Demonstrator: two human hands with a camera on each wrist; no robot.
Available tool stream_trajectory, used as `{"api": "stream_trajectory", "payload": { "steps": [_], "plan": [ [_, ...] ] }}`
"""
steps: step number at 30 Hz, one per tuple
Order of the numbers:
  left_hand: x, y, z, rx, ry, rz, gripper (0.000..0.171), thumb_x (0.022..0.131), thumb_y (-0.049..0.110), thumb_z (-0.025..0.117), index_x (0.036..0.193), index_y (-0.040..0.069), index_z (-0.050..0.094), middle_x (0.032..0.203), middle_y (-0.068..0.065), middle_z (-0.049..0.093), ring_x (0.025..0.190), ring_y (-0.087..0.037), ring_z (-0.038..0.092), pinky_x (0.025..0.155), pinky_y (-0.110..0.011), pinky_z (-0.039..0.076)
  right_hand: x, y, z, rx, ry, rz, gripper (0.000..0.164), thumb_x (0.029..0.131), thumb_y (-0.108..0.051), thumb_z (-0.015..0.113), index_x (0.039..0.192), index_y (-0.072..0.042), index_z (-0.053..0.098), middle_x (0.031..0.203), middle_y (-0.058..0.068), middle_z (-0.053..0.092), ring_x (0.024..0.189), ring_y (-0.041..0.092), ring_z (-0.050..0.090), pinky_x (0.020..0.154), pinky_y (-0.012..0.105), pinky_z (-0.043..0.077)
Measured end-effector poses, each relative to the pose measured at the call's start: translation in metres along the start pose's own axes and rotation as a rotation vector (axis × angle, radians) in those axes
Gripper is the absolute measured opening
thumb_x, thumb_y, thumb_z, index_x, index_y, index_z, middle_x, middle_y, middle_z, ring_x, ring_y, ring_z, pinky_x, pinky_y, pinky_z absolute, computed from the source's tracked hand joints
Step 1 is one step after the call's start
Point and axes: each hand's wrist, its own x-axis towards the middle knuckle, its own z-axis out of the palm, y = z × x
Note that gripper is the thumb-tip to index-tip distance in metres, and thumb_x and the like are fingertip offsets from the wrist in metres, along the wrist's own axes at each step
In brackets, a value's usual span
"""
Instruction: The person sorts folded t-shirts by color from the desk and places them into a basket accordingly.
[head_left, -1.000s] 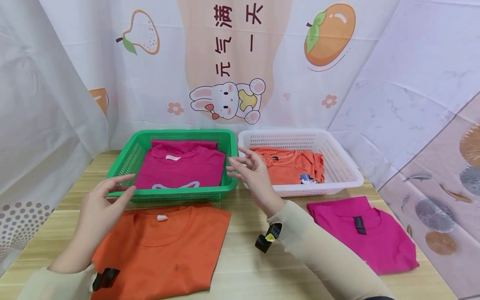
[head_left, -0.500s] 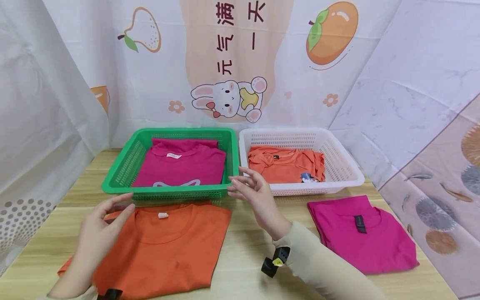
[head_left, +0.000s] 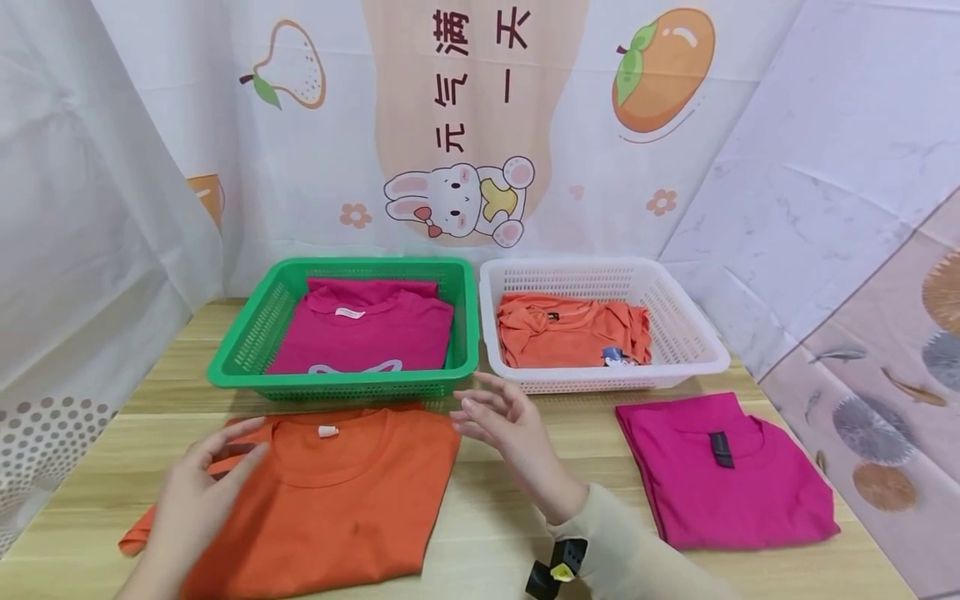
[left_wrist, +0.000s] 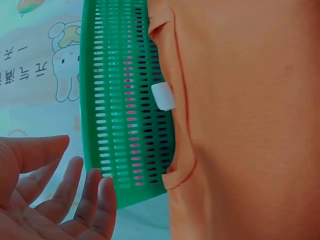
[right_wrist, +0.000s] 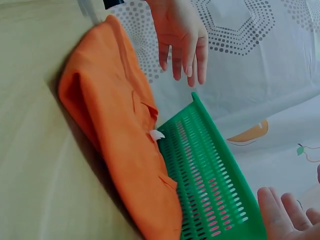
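A folded orange T-shirt (head_left: 337,508) with a white neck label lies on the table in front of the green basket. My left hand (head_left: 198,492) hovers over its left side, fingers loosely bent and thumb apart, holding nothing. In the left wrist view the same hand (left_wrist: 60,195) shows an empty palm side. My right hand (head_left: 517,442) is in the air just right of the shirt's upper right corner, fingers relaxed, with nothing in them. A folded magenta T-shirt (head_left: 735,483) with a black label lies farther right.
The green basket (head_left: 345,382) holds a magenta shirt (head_left: 367,333). Beside it a white basket (head_left: 690,333) contains an orange shirt (head_left: 577,329). Both stand against a printed curtain (head_left: 300,200) at the back of the wooden table (head_left: 487,550).
Both hands have come down and back from the baskets toward the near side, the left over the orange T-shirt, the right beside it. The shirts and baskets have stayed in place.
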Motion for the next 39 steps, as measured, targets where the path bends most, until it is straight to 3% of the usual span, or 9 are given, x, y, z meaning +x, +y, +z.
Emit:
{"api": "stream_trajectory", "payload": {
  "steps": [3, 7, 9, 13, 16, 18, 25, 27, 39],
  "plan": [
    [-0.002, -0.007, 0.001, 0.012, -0.014, -0.021, 0.039, 0.092, 0.014, 0.071, 0.128, 0.001, 0.064, 0.109, -0.010, 0.070, 0.084, 0.029, 0.044, 0.064, -0.001, 0.043, -0.003, 0.006, -0.001, -0.010, -0.012, 0.010, 0.055, 0.097, -0.009, 0.060, 0.145, 0.002, 0.038, 0.134, 0.032, 0.054, 0.099, 0.017, 0.071, 0.094, 0.041, 0.056],
    [-0.003, -0.015, 0.000, 0.024, -0.047, -0.069, 0.042, 0.092, 0.018, 0.071, 0.130, 0.002, 0.063, 0.110, 0.009, 0.064, 0.084, 0.030, 0.042, 0.063, -0.005, 0.046, -0.005, 0.014, -0.004, -0.025, -0.021, 0.036, 0.053, 0.097, -0.008, 0.060, 0.145, 0.003, 0.038, 0.134, 0.034, 0.052, 0.103, 0.022, 0.070, 0.094, 0.041, 0.056],
    [-0.004, -0.019, -0.001, 0.039, -0.077, -0.095, 0.045, 0.092, 0.019, 0.072, 0.133, 0.003, 0.061, 0.119, -0.004, 0.065, 0.085, 0.030, 0.040, 0.062, -0.007, 0.046, -0.005, 0.018, -0.006, -0.035, -0.025, 0.048, 0.053, 0.097, -0.006, 0.059, 0.145, 0.004, 0.038, 0.135, 0.035, 0.052, 0.105, 0.025, 0.070, 0.095, 0.042, 0.056],
    [-0.006, -0.024, -0.003, 0.123, -0.146, -0.112, 0.055, 0.090, 0.022, 0.074, 0.138, 0.003, 0.056, 0.134, -0.025, 0.057, 0.101, -0.002, 0.061, 0.065, -0.014, 0.050, -0.006, 0.026, -0.008, -0.050, -0.036, 0.071, 0.056, 0.097, -0.005, 0.058, 0.146, 0.007, 0.034, 0.136, 0.036, 0.051, 0.107, 0.029, 0.069, 0.099, 0.047, 0.052],
    [-0.007, -0.028, -0.004, 0.162, -0.182, -0.100, 0.059, 0.088, 0.023, 0.076, 0.140, 0.002, 0.054, 0.137, -0.027, 0.054, 0.113, -0.040, 0.057, 0.068, -0.020, 0.054, -0.007, 0.032, -0.010, -0.057, -0.038, 0.093, 0.060, 0.097, -0.008, 0.059, 0.147, 0.009, 0.031, 0.137, 0.036, 0.051, 0.109, 0.032, 0.068, 0.101, 0.050, 0.050],
    [-0.008, -0.031, -0.005, 0.168, -0.194, -0.099, 0.061, 0.089, 0.023, 0.076, 0.140, 0.001, 0.052, 0.138, -0.028, 0.053, 0.115, -0.045, 0.054, 0.068, -0.016, 0.052, -0.008, 0.038, -0.011, -0.036, -0.030, 0.120, 0.061, 0.097, -0.010, 0.060, 0.147, 0.009, 0.031, 0.137, 0.035, 0.052, 0.110, 0.032, 0.068, 0.102, 0.049, 0.050],
    [-0.007, -0.042, -0.011, 0.171, -0.287, -0.195, 0.072, 0.092, 0.042, 0.069, 0.146, 0.001, 0.044, 0.142, -0.036, 0.043, 0.127, -0.050, 0.042, 0.093, -0.063, 0.041, -0.011, 0.049, -0.011, 0.042, -0.027, 0.208, 0.063, 0.098, -0.012, 0.059, 0.149, 0.007, 0.028, 0.140, 0.031, 0.050, 0.111, 0.022, 0.065, 0.101, 0.045, 0.051],
    [-0.005, -0.046, -0.013, 0.181, -0.311, -0.203, 0.075, 0.092, 0.045, 0.068, 0.147, 0.001, 0.043, 0.143, -0.036, 0.042, 0.130, -0.052, 0.039, 0.096, -0.064, 0.038, -0.011, 0.050, -0.011, 0.049, -0.032, 0.223, 0.064, 0.098, -0.012, 0.059, 0.150, 0.007, 0.027, 0.142, 0.030, 0.049, 0.112, 0.021, 0.063, 0.102, 0.045, 0.051],
    [-0.005, -0.067, -0.018, 0.189, -0.177, -0.129, 0.064, 0.094, 0.031, 0.069, 0.140, -0.007, 0.046, 0.139, -0.041, 0.038, 0.125, -0.060, 0.034, 0.099, -0.070, 0.031, -0.014, 0.057, -0.009, 0.107, -0.024, 0.277, 0.065, 0.099, -0.011, 0.057, 0.149, 0.009, 0.023, 0.135, 0.026, 0.052, 0.099, 0.018, 0.066, 0.095, 0.042, 0.055]
  ]
}}
